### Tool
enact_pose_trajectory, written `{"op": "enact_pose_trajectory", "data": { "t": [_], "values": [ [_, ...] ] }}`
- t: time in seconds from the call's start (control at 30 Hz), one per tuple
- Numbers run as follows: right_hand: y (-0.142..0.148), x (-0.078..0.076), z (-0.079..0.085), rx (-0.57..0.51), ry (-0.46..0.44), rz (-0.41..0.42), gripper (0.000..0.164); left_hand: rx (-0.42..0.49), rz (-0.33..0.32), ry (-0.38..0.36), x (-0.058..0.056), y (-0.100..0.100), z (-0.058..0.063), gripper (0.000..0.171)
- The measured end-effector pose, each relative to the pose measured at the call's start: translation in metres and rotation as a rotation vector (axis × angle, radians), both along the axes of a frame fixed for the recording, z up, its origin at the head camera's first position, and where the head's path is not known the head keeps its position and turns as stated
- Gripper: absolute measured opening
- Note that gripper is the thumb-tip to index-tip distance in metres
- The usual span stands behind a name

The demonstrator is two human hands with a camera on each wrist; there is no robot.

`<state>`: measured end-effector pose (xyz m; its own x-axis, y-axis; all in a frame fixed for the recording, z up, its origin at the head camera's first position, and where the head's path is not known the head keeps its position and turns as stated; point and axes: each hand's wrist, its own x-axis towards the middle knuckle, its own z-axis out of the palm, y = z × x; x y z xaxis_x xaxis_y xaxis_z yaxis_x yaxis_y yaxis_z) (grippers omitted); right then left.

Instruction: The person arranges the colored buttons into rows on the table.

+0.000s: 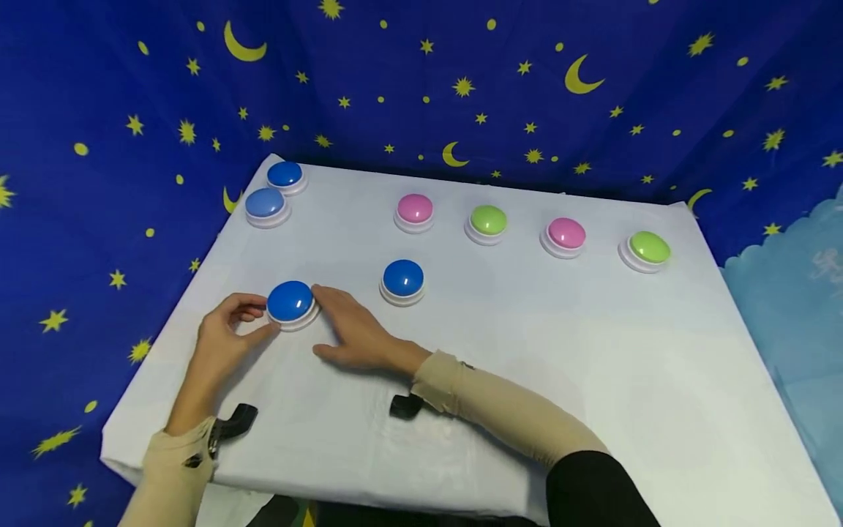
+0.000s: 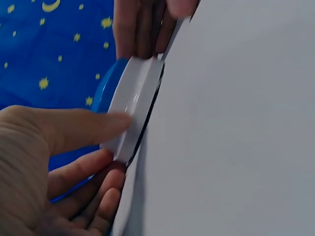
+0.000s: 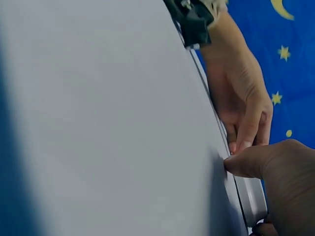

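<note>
A blue dome push button (image 1: 290,301) with a round white base sits on the white-covered table, between both hands. My left hand (image 1: 222,338) grips its left edge, thumb at the near side and the other fingers partly curled. In the left wrist view, the left thumb (image 2: 115,125) lies against the white base (image 2: 133,101). My right hand (image 1: 358,329) touches the button's right side with extended fingers, its thumb spread away from it toward the front. In the right wrist view the right thumb (image 3: 246,162) partly covers the base (image 3: 251,196).
Another blue button (image 1: 403,279) stands right of the hands. Two more blue ones, a lighter one (image 1: 265,203) and a darker one (image 1: 285,174), are at the back left corner. Pink (image 1: 415,209) and green (image 1: 488,220) buttons alternate along the back. A starry blue cloth (image 1: 421,88) hangs behind.
</note>
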<state>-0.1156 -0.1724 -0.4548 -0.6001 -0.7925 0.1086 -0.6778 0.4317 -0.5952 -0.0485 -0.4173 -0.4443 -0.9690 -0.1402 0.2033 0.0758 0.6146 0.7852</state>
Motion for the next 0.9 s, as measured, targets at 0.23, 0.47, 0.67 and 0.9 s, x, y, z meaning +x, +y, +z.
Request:
{"op": "enact_pose_trajectory", "data": {
  "t": [0.23, 0.47, 0.67, 0.9],
  "values": [
    [0.057, 0.023, -0.002, -0.098, 0.017, 0.031, 0.092, -0.036, -0.163, 0.03, 0.013, 0.028, 0.0, 0.046],
    [0.109, 0.033, -0.01, -0.219, 0.051, -0.044, 0.081, -0.032, -0.258, 0.006, 0.013, 0.073, -0.002, 0.044],
    [0.148, 0.036, -0.013, -0.249, 0.059, -0.143, 0.082, -0.011, -0.301, -0.013, 0.009, 0.121, -0.006, 0.044],
    [0.194, 0.038, -0.009, -0.243, 0.015, -0.262, 0.083, -0.005, -0.35, -0.022, 0.004, 0.181, -0.002, 0.037]
  ]
}}
